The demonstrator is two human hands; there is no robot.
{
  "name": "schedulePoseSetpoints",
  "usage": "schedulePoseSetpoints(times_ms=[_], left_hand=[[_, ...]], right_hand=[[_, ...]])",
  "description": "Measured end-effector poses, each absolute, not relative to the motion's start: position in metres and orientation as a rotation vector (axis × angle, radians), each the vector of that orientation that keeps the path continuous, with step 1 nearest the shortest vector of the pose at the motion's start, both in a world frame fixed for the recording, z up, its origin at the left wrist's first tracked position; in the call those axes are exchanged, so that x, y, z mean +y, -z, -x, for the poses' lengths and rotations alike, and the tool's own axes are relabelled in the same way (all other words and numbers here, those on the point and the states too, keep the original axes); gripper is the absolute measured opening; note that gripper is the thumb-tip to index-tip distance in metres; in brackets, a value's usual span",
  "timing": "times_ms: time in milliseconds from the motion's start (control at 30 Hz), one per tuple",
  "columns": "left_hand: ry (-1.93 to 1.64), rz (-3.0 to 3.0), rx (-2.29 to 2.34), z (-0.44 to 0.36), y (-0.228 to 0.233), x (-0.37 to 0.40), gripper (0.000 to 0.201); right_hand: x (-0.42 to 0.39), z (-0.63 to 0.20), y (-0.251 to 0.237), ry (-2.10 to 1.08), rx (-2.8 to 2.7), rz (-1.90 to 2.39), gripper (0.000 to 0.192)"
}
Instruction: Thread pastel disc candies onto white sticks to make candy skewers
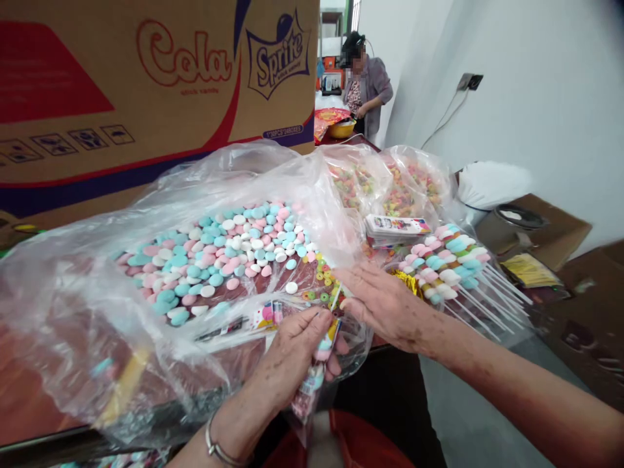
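Observation:
My left hand (297,344) is closed around a candy skewer (322,351) in a clear printed sleeve. Pink, white and blue pieces show through the plastic below my thumb. A white stick (336,298) juts up from the top of that sleeve. My right hand (385,305) is at the stick's upper end, fingers stretched out and thumb apart; whether it presses on the stick is hard to make out. Behind the hands, loose pastel candies (219,250) lie on clear plastic, with small ring candies (322,279) beside them.
Finished-looking skewers (443,263) are piled at right beside a stack of printed sleeves (397,226). Bags of colourful rings (390,179) lie behind. A large carton (156,84) stands at back left. Another person (368,88) works at the far end. Boxes (585,312) sit at right.

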State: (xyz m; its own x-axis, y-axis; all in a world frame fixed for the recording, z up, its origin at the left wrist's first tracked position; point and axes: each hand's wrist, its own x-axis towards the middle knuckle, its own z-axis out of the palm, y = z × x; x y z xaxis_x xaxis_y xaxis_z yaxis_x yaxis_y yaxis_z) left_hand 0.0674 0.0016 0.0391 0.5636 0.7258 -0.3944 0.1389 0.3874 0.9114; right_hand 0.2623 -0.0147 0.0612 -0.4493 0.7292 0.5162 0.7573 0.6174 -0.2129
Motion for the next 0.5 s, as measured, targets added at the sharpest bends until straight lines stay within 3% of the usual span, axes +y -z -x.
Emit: schedulePoseSetpoints(times_ms=[167,333,500], left_hand=[[-0.517,-1.143,0.975,-0.072,-0.035,-0.001,0.048],[-0.672,-1.246,1.022,-0.074,-0.032,0.002,0.038],[-0.81,-1.244,1.02,-0.073,-0.034,0.007,0.033]], right_hand=[[-0.021,-0.251,-0.052,-0.15,-2.25,1.052,0.034],[-0.029,-0.236,-0.047,-0.552,-1.766,1.368,0.054],[-0.03,-0.223,-0.044,-1.038,-1.486,1.424,0.014]])
